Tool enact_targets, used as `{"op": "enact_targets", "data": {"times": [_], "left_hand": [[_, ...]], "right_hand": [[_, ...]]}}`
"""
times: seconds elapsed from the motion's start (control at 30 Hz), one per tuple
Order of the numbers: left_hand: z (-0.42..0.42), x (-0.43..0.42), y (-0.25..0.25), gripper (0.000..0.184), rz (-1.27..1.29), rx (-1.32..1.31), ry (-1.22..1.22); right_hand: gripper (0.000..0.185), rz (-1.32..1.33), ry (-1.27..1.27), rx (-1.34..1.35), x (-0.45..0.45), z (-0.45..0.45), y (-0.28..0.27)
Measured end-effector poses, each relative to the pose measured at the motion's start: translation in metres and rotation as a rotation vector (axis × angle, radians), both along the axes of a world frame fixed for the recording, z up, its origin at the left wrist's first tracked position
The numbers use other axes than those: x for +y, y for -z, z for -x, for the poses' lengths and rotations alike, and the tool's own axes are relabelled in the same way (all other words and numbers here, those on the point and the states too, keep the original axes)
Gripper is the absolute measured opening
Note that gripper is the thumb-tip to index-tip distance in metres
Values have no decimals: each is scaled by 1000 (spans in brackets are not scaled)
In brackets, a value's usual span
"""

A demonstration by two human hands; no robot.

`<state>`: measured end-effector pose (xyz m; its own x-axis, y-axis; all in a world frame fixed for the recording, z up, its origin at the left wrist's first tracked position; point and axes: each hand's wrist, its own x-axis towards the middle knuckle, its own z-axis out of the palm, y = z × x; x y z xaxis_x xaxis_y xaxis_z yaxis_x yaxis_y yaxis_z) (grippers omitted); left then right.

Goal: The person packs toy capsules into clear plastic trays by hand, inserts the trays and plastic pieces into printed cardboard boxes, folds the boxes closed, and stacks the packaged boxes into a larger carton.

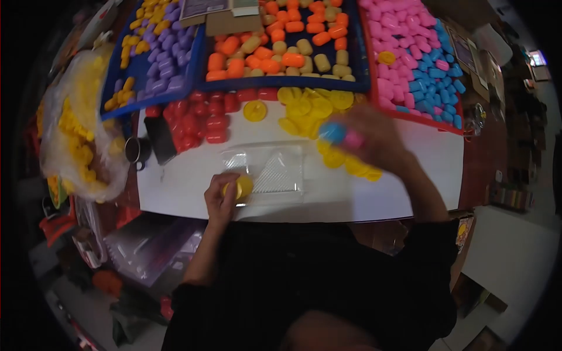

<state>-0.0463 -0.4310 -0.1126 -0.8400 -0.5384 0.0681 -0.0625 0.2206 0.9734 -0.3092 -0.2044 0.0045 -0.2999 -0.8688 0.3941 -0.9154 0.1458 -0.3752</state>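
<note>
White and flat, the table (175,193) carries blue trays (234,83) of purple, yellow, orange and tan pieces, and a red tray (433,119) of pink and blue ones, along its far side. The clear plastic package (275,175) lies near the front edge, shiny and see-through, with fine ridges across part of it. The left hand (221,196) pinches a round yellow disc (243,187) over the package's left side; the fingers hide part of the disc. Near the yellow discs (307,108) heaped beyond the package, the right hand (372,137) holds a blue piece (332,133) and a pink piece (353,138). That hand is blurred, so its exact grip is hard to make out. Red pieces (199,117) lie left of the heap, beside a dark phone-like object (160,139). Cardboard (234,22) covers part of the blue trays, whose far ends are cut off.
</note>
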Motion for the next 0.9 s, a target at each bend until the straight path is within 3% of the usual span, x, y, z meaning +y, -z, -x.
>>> {"op": "enact_targets", "data": {"times": [0.03,0.13,0.23,0.3,0.43,0.53,0.63,0.7,0.8,0.9], "left_hand": [[2,2,1,9,3,2,-2],[4,4,6,9,41,38,-45],[7,6,14,5,154,59,-179],[7,14,10,6,233,50,-210],[6,12,3,15,320,34,-130],[14,-6,-27,24,219,146,-83],[46,-99,-61,32,617,286,-184],[81,-185,-76,31,836,176,-361],[126,-321,-47,54,1074,-345,-530],[151,-406,-19,69,741,-682,-490]], "right_hand": [[38,-165,-223,-15,-20,-39,7],[42,-302,-414,84,-67,-94,53],[47,-372,-438,2,-89,-106,73],[54,-414,-447,-369,-74,-99,64],[65,-489,-483,-725,-60,-97,54],[67,-563,-417,-682,-67,-98,55],[69,-616,-368,-709,-69,-94,47],[70,-621,-343,-711,-60,-90,35],[69,-554,-217,-655,-40,-78,18],[62,-461,-120,-717,-22,-67,3]]}}
